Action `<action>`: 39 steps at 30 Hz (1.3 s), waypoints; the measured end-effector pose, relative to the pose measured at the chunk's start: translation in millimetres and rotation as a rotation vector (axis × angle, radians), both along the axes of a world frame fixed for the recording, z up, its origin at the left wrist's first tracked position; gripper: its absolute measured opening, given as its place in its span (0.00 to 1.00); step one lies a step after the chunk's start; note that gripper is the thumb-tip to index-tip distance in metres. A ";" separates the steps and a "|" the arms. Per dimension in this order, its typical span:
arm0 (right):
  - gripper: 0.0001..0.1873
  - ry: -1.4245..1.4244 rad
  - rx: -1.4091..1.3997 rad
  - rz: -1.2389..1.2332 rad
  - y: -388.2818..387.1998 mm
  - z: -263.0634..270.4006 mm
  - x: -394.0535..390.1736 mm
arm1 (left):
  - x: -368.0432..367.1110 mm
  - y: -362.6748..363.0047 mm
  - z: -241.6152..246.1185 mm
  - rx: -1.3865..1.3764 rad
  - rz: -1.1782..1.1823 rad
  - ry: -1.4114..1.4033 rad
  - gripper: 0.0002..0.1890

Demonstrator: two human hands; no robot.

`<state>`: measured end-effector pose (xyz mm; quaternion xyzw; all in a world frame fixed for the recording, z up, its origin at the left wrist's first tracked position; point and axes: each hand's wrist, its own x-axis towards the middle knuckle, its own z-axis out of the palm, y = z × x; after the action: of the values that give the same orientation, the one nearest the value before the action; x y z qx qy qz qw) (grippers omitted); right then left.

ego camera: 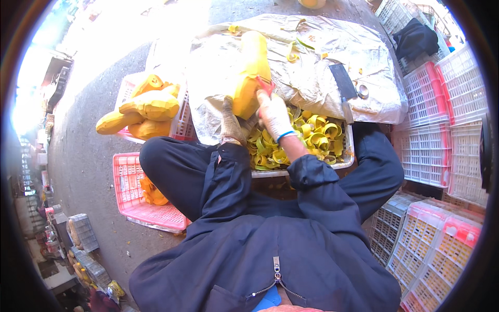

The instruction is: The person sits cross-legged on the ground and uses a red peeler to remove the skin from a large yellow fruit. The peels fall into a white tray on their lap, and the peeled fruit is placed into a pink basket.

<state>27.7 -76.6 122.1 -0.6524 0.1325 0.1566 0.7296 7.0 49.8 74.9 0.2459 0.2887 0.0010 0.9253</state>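
A long peeled yellow squash (249,74) lies lengthwise on a white cloth-covered surface (315,78). My left hand (230,123), in a soiled work glove, grips the squash's near end from the left. In my right hand (274,113), in a pale glove with a blue cuff, is a red-handled peeler (266,84) set against the squash's right side. The peeler's blade is too small to make out. Just below the squash, a white plastic crate (349,148) holds curled yellow-green peel strips (312,132), partly hidden by my right forearm.
A cleaver (343,82) and a small round metal object (362,91) lie on the cloth's right side. Peeled squashes (150,105) fill a crate at left; a pink crate (150,210) below holds orange pieces (153,192). Stacked plastic crates (423,152) line the right side.
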 end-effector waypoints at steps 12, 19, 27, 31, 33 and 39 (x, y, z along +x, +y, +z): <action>0.21 -0.023 -0.121 0.063 7.9 -36.0 -91.8 | -2.5 17.6 -13.1 0.053 -0.184 -0.033 0.37; 0.19 0.126 0.225 -0.069 -17.7 -28.3 -4.2 | -0.1 14.0 -11.6 0.138 -0.187 -0.035 0.30; 0.19 0.278 0.145 0.254 13.0 -23.4 -100.7 | -2.1 15.6 -9.5 0.177 -0.131 0.086 0.32; 0.18 0.127 0.163 0.026 3.2 -17.6 -80.8 | -2.1 22.6 -25.9 0.099 -0.181 -0.048 0.32; 0.19 0.090 0.138 -0.010 -9.4 -13.0 -44.4 | -3.6 16.7 -18.7 0.079 -0.189 -0.118 0.32; 0.24 -0.206 -0.305 -0.015 14.7 -50.2 -28.8 | 0.9 1.0 -8.1 0.126 -0.107 0.008 0.30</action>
<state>-1.2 -61.9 71.9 -0.7671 0.0843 0.0614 0.6330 7.9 50.8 66.8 0.3187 0.2782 -0.0315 0.9056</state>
